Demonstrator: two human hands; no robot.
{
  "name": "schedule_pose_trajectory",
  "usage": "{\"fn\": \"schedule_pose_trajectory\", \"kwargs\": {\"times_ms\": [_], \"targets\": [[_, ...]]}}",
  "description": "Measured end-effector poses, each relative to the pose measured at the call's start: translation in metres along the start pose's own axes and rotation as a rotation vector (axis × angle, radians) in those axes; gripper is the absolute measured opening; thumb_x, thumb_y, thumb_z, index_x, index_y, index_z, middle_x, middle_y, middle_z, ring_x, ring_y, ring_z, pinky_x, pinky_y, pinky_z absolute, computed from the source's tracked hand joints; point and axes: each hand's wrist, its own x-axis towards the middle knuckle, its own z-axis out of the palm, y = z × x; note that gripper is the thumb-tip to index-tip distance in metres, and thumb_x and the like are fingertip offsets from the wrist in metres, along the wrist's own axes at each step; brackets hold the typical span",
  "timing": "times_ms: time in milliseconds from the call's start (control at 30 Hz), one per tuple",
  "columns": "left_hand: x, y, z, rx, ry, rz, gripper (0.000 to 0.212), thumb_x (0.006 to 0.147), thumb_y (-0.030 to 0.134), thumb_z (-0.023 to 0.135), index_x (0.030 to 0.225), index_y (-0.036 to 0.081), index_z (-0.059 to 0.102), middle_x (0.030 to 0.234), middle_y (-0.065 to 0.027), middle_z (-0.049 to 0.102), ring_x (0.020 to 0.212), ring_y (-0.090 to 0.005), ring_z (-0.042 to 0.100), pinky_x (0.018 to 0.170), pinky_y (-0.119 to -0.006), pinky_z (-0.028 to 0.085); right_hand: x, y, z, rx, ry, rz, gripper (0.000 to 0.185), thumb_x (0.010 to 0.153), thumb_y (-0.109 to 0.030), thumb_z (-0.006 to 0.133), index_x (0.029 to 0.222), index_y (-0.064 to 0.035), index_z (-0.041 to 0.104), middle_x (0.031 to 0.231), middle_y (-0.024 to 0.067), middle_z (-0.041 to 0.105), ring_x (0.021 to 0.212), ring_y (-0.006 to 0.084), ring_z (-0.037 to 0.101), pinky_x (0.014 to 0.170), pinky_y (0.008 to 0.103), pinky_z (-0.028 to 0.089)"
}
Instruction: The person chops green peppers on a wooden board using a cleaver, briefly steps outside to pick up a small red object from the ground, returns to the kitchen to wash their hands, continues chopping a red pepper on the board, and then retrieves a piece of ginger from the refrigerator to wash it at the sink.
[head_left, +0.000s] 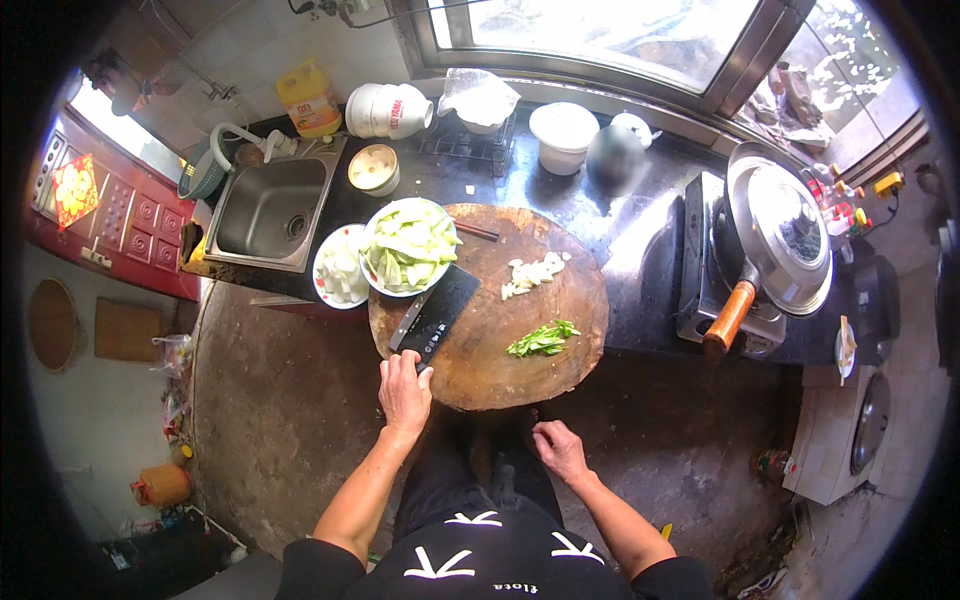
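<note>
My left hand (406, 393) is at the lower left edge of a round wooden chopping block (480, 352), its fingers at the near end of a cleaver with a dark blade (442, 313) that lies flat; the handle is hidden. My right hand (561, 452) hangs in front of the block with curled fingers, touching nothing that I can make out. On the block are chopped garlic (532, 274) and cut green pieces, perhaps pepper or scallion (544, 339). A bowl of sliced pale green vegetable (409, 247) overlaps the block's left edge, beside a plate of white pieces (343, 268).
A steel sink (270, 210) lies left, with a small bowl (373, 170) near it. White tubs (562, 139) stand along the back. On the right, a wooden-handled wok (731, 319) with a lid (787, 225) sits over a gas stove (694, 255); its handle projects past the counter edge.
</note>
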Motion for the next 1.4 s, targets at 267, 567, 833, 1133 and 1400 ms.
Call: {"fn": "schedule_pose_trajectory", "kwargs": {"times_ms": [267,567,833,1133,1400], "targets": [[0.002,-0.013,0.001,0.044,-0.073,0.055,0.031,0.078,0.02,0.071,0.102,0.01,0.053,0.095,-0.01,0.051,0.094,-0.0313,0.052,0.075,-0.042,0.048,-0.027,-0.021,0.035,-0.076,-0.185,0.041,0.014,0.081,-0.018,0.062,0.076,-0.0043,0.061,0.074,0.0138,0.059,0.069,0.0318,0.061,0.062,0.0397,0.05],[-0.047,-0.132,-0.046,-0.103,0.014,0.056,0.043,0.082,0.021,0.066,0.121,0.008,0.053,0.116,-0.0149,0.05,0.108,-0.0338,0.05,0.09,-0.043,0.042,0.006,-0.084,0.121,-0.251,-0.268,-0.216,0.014,0.074,-0.013,0.061,0.071,-0.0044,0.051,0.072,0.0134,0.051,0.069,0.0343,0.056,0.059,0.043,0.048],[-0.161,-0.355,-0.12,-0.118,0.097,-0.41,0.039,0.082,0.011,0.063,0.117,0.002,0.049,0.116,-0.0183,0.046,0.106,-0.0373,0.05,0.089,-0.045,0.042,0.056,-0.177,0.284,-0.167,-0.656,-0.522,0.022,0.068,-0.007,0.061,0.088,-0.0053,0.052,0.088,0.0149,0.055,0.087,0.0359,0.057,0.07,0.0443,0.048],[-0.231,-0.428,-0.172,-0.105,0.113,-0.916,0.039,0.08,0.007,0.062,0.117,-0.001,0.049,0.118,-0.0205,0.044,0.111,-0.0381,0.048,0.091,-0.045,0.042,0.112,-0.315,0.44,-0.151,-1.129,-0.823,0.055,0.073,-0.008,0.065,0.125,-0.0077,0.046,0.141,0.0156,0.035,0.12,0.0363,0.046,0.094,0.0422,0.044],[-0.133,-0.498,-0.202,-0.188,0.363,-0.776,0.041,0.082,0.012,0.064,0.119,0.002,0.05,0.132,-0.0247,0.036,0.112,-0.0442,0.048,0.091,-0.047,0.043,0.154,-0.404,0.541,0.017,-1.355,-0.849,0.02,0.089,-0.022,0.057,0.1,-0.0046,0.059,0.098,0.0156,0.059,0.091,0.0357,0.06,0.077,0.0427,0.049]]}}
